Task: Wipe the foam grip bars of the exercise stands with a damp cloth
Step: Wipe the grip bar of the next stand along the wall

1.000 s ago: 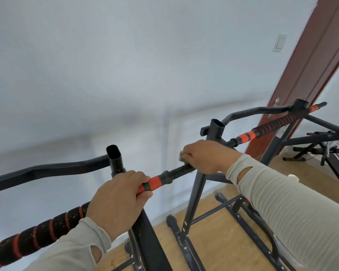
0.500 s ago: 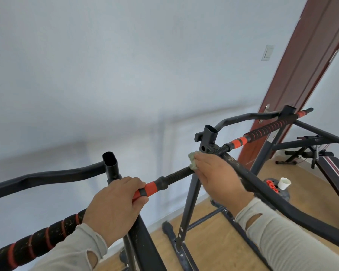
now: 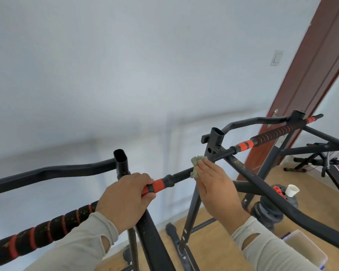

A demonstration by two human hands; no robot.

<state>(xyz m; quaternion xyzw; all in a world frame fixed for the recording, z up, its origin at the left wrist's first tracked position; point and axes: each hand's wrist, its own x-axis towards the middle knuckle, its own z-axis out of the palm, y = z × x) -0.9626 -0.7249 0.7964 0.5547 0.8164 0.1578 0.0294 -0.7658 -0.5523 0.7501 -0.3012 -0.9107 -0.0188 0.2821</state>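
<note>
A long bar runs from lower left to upper right across two black exercise stands. Its near foam grip [image 3: 37, 233] is black with red rings and speckled with dirt. A second foam grip [image 3: 276, 133] lies at the far right. My left hand [image 3: 125, 200] grips the bar at the red collar [image 3: 155, 187]. The middle of the bar [image 3: 181, 174] is black and ribbed. My right hand [image 3: 217, 190] presses a small greenish cloth [image 3: 198, 163] against that ribbed part with straight fingers, beside the right stand's upright post [image 3: 213, 145].
A white wall fills the background, with a brown door [image 3: 311, 79] and a light switch [image 3: 276, 57] at right. On the wooden floor stand weight plates [image 3: 268, 212], a white cup [image 3: 292, 189], a white tub [image 3: 305, 249] and a bench [image 3: 321, 161].
My right hand has opened from a curled grip over the bar and slid along it, fingers now straight against the cloth. The view has shifted. My left hand has kept its hold.
</note>
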